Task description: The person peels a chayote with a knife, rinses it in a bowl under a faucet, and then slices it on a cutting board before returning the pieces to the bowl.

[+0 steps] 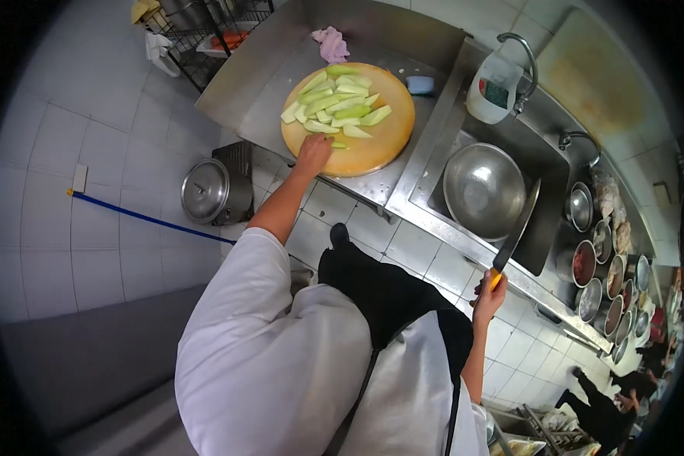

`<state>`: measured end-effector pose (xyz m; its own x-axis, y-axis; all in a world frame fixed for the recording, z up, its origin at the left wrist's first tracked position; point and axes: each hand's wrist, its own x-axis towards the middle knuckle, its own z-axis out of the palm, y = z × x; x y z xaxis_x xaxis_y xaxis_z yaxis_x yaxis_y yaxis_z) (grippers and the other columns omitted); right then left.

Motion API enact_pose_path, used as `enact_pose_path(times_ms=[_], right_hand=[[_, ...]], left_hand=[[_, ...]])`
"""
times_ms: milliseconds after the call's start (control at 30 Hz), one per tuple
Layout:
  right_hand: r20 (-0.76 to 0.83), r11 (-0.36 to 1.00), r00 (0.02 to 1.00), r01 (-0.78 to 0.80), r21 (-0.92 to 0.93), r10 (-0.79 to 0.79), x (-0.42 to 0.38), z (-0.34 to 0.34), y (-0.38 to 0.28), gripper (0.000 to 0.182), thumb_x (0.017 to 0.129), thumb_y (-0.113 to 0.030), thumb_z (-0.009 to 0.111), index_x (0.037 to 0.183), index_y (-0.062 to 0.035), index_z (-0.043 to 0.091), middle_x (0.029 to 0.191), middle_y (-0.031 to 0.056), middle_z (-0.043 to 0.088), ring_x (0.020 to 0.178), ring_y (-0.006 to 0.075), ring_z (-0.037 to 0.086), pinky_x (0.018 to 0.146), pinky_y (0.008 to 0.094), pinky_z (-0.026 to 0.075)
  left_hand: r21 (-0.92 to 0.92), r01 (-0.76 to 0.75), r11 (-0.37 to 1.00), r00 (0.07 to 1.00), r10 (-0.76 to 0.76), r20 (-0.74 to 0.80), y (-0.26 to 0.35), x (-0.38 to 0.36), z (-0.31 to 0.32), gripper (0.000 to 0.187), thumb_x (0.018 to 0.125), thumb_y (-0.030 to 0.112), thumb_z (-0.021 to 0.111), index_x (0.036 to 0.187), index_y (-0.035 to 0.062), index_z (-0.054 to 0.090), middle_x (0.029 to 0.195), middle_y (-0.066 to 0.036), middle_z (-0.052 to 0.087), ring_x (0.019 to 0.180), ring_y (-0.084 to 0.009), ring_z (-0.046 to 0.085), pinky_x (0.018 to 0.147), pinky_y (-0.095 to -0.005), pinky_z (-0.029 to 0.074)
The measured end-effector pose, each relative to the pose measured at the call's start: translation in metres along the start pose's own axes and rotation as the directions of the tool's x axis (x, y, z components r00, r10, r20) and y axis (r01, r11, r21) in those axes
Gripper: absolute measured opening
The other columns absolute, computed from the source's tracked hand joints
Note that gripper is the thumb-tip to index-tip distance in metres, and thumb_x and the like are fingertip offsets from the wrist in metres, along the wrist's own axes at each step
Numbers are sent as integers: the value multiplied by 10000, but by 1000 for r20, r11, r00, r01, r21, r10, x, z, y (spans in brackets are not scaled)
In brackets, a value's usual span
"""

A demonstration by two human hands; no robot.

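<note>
My left hand [315,152] rests at the near left edge of a round yellow cutting board [391,137], its fingers together beside a small green piece [340,145]; whether they grip it is hidden. Several pale green vegetable pieces [334,99] lie spread over the board's far half. My right hand [490,294] is closed round the yellow handle of a large knife [515,235]. The blade points up and away over the near edge of the sink, beside a metal bowl [484,190].
A pink cloth [330,45] and a blue sponge [419,84] lie by the board. A white container [494,90] stands near the faucet [536,61]. Several metal pots [584,262] line the right; a lidded pot [205,191] stands left. Other people [596,403] are at lower right.
</note>
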<state>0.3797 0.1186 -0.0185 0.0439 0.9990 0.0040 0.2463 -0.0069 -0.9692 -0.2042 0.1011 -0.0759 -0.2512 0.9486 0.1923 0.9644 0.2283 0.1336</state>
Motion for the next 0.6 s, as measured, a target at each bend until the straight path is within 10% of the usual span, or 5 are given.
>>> enact_pose_path(times_ms=[67,267,467,600], right_hand=[[73,976,974,-216,41,212,7,14,-4,219,1029,-269,625,1062,-56,585,607,-73,424,487,24,371,423,225,269],[171,963,968,-141,-231,183,0,112,-15,297,1026,-326,625,944,-46,575,603,-31,450,518,74,429,474,286,363],[351,887,914,-19,-461,202,-18,227,-76,336,1001,-310,610,1191,-35,580,851,283,684,807,502,663,665,535,507],[351,850,902,-32,-526,251,-18,274,-87,314,976,-229,603,1194,-12,538,813,304,677,792,501,667,698,573,516]], left_hand=[[-6,-64,998,998,64,-12,-19,3,20,324,854,143,702,1158,29,698,1091,-211,667,1059,-376,636,881,-459,523],[-360,263,895,963,-221,154,7,10,11,316,854,256,746,1050,11,708,1010,-212,686,945,-403,663,824,-482,534],[-477,309,823,948,-305,86,59,41,34,401,826,283,768,1137,44,687,991,-208,707,970,-390,672,825,-473,538],[-500,225,836,974,-202,101,91,71,32,377,862,261,742,1177,62,689,1071,-201,691,1008,-373,664,843,-458,536]])
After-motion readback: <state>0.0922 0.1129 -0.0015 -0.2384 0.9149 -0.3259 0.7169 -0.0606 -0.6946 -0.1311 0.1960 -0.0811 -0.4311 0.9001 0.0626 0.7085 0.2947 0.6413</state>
